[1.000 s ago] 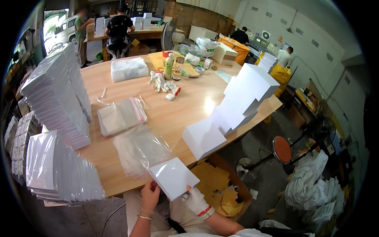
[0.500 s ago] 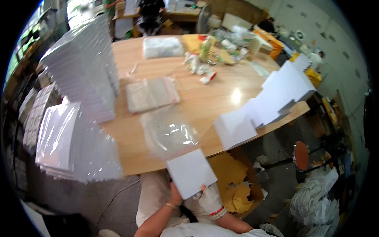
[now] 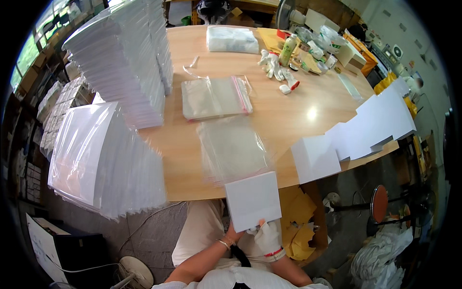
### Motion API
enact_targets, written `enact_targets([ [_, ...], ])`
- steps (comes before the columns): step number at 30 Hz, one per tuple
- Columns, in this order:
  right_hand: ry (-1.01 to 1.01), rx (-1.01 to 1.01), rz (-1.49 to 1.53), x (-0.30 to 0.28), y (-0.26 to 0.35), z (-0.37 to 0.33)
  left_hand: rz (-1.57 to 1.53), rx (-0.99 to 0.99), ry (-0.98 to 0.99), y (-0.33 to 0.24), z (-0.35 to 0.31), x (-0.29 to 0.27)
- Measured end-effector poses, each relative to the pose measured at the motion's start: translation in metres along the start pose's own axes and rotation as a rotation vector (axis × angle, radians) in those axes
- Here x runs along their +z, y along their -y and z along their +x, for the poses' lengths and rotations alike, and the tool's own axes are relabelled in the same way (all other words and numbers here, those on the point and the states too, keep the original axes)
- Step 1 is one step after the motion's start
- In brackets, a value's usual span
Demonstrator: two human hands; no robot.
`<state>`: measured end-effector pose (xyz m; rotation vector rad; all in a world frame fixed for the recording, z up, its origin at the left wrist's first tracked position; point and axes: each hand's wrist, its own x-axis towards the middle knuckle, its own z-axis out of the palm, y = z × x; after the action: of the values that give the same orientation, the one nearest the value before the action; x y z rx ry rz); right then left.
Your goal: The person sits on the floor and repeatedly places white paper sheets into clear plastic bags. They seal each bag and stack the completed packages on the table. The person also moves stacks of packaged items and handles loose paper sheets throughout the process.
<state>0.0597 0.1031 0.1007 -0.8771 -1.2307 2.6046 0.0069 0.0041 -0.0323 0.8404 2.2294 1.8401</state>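
A square stack of white paper is held at the table's front edge, between my two hands. My left hand, bare with a bracelet at the wrist, grips its near left corner from below; most of the fingers are hidden under it. In a white glove with the thumb tip bare, my right hand clasps the near right edge, thumb on top. The stack's far edge meets the near end of some loose clear plastic bags. Behind those lies a thicker pile of clear bags with a pink strip.
Tall piles of plastic-wrapped paper and a lower wrapped pile stand at left. White paper blocks line the right edge. Gloves and a green bottle lie far back. A carton of yellow scraps sits below.
My view has shifted, so the tabletop appears lower and further right. The paper stack has turned straighter to the table edge, with both hands still on it.
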Motion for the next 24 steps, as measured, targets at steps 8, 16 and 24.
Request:
enact_targets([
  [8, -0.106, 0.107, 0.096, 0.009, 0.001, 0.010, -0.227, -0.292, -0.075, -0.012, -0.001, 0.010],
  [16, 0.003, 0.015, 0.134, 0.021, 0.022, 0.052, -0.337, -0.534, 0.121, -0.032, 0.007, 0.002],
  [24, 0.182, 0.297, -0.107, 0.005, 0.069, 0.031, -0.731, -0.605, -0.312, -0.079, 0.034, -0.037],
])
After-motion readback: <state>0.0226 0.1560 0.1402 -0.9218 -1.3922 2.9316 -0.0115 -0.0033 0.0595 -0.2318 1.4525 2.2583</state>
